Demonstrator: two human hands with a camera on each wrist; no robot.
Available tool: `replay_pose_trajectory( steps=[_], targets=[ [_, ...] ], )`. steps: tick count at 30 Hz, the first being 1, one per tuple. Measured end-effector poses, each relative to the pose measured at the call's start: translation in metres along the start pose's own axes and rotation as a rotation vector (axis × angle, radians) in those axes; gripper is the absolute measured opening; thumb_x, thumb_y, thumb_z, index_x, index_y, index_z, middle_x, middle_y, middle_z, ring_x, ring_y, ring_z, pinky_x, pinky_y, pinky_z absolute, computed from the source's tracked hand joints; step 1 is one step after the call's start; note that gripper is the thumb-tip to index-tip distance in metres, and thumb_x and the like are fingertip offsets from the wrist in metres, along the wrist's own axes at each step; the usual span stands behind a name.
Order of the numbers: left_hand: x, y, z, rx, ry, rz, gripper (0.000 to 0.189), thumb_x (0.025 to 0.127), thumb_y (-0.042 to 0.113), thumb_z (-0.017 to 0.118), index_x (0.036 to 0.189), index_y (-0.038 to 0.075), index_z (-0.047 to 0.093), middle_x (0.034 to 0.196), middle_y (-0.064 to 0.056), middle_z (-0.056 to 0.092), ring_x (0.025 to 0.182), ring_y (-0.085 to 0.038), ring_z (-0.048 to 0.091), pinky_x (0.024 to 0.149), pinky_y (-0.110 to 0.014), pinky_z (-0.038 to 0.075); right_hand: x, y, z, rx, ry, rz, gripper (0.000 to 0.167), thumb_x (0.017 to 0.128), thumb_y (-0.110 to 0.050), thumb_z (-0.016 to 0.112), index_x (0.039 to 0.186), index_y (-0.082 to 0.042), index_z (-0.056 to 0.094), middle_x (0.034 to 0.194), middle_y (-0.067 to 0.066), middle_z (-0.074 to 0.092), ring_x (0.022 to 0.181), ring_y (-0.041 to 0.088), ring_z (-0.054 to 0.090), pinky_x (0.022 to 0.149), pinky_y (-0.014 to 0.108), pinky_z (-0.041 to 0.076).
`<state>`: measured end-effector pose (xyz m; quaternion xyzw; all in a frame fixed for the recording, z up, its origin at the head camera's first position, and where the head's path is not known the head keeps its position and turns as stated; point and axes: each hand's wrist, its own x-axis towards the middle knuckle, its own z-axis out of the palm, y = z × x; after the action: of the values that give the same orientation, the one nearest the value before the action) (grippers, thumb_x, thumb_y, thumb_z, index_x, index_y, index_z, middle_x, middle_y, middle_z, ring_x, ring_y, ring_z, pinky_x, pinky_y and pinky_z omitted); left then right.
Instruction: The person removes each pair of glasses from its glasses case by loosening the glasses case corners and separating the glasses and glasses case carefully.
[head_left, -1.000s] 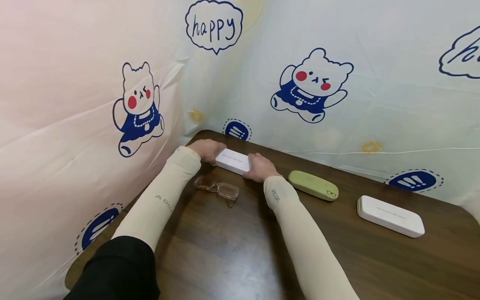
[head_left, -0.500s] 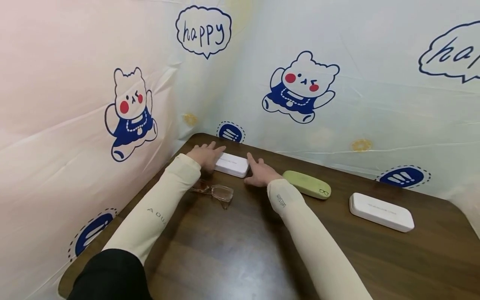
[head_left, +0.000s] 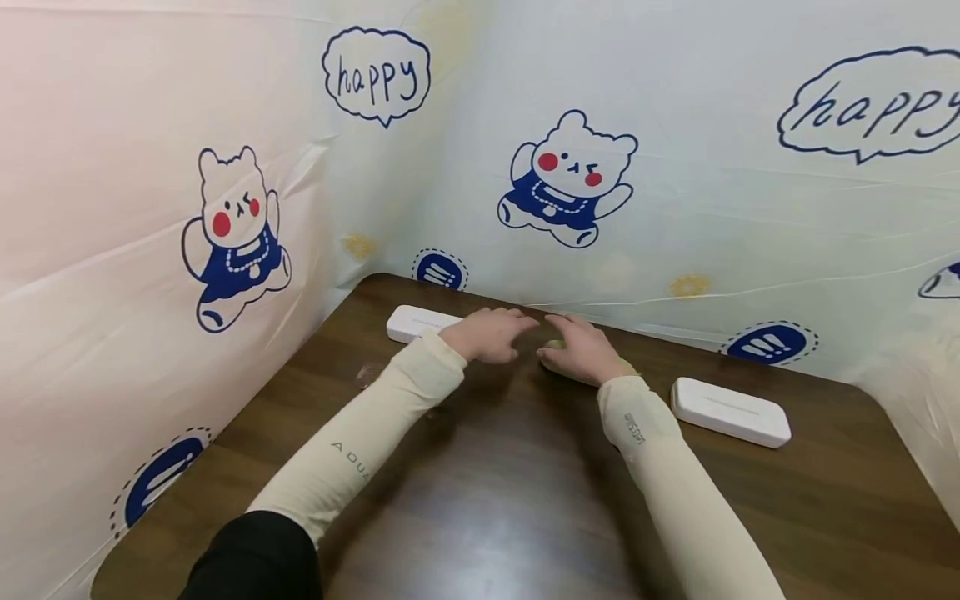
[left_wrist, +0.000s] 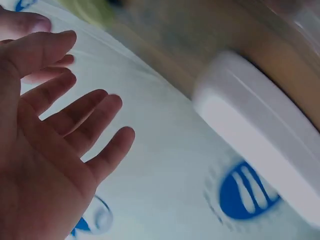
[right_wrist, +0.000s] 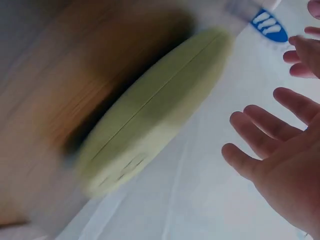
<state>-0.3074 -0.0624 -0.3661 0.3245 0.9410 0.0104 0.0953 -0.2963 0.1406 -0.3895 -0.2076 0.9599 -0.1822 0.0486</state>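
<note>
My left hand (head_left: 491,335), fingers extended, is over the table just right of a white glasses case (head_left: 408,325) and holds nothing. In the left wrist view its fingers are spread apart, clear of that white case (left_wrist: 250,120). My right hand (head_left: 583,352) hovers over a green glasses case (right_wrist: 155,107), hiding most of it from the head view. Seen from the right wrist, the green case is closed, with a small glasses drawing near one end, and the loosely spread fingers are apart from it. Both hands' fingertips point toward each other.
A second white glasses case (head_left: 731,411) lies on the right of the brown wooden table (head_left: 510,500). Clear-framed glasses (head_left: 367,375) are mostly hidden behind the left forearm. Printed cloth (head_left: 675,200) hangs along the table's back and left edges.
Both hands have let go of the left white case and moved right, to the green case. The head view has shifted rightward. The left sleeve now covers most of the glasses.
</note>
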Motion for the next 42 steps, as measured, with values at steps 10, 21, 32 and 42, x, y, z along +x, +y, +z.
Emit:
replay_pose_trajectory(
  steps=[10,21,32,42],
  targets=[
    [0.054,0.051,0.032,-0.047,0.02,-0.024,0.075,0.094,0.032,0.073,0.156,0.014,0.036,0.146,-0.01,0.05,0.128,-0.026,0.052,0.099,-0.04,0.046,-0.045,0.073,-0.003,-0.004,-0.062,0.106,0.087,0.091,-0.031,0.077,0.154,0.005,0.031,0.148,0.033,0.039,0.132,0.047,0.043,0.105,0.058,0.036],
    [0.072,0.04,0.047,-0.053,0.052,-0.119,0.066,0.096,0.035,0.071,0.152,0.012,0.045,0.145,-0.009,0.041,0.125,-0.028,0.046,0.095,-0.04,0.046,-0.05,0.093,0.001,-0.013,-0.052,0.143,0.077,0.088,-0.03,0.078,0.146,0.007,0.044,0.135,0.027,0.056,0.115,0.039,0.055,0.097,0.053,0.042],
    [0.084,0.04,0.049,-0.04,-0.027,-0.051,0.063,0.102,0.033,0.06,0.154,0.007,0.035,0.144,-0.015,0.041,0.131,-0.029,0.044,0.104,-0.039,0.04,-0.049,0.102,0.0,-0.061,-0.067,0.123,0.076,0.09,-0.032,0.076,0.146,0.007,0.044,0.138,0.026,0.053,0.119,0.038,0.054,0.098,0.053,0.042],
    [0.072,0.043,0.058,0.115,0.02,0.093,0.068,0.104,0.043,0.053,0.156,0.006,0.032,0.139,-0.015,0.044,0.123,-0.026,0.047,0.105,-0.039,0.038,-0.069,0.103,-0.003,-0.083,-0.061,0.083,0.075,0.086,-0.032,0.08,0.143,0.006,0.048,0.132,0.023,0.058,0.116,0.037,0.057,0.098,0.052,0.043]
  ],
)
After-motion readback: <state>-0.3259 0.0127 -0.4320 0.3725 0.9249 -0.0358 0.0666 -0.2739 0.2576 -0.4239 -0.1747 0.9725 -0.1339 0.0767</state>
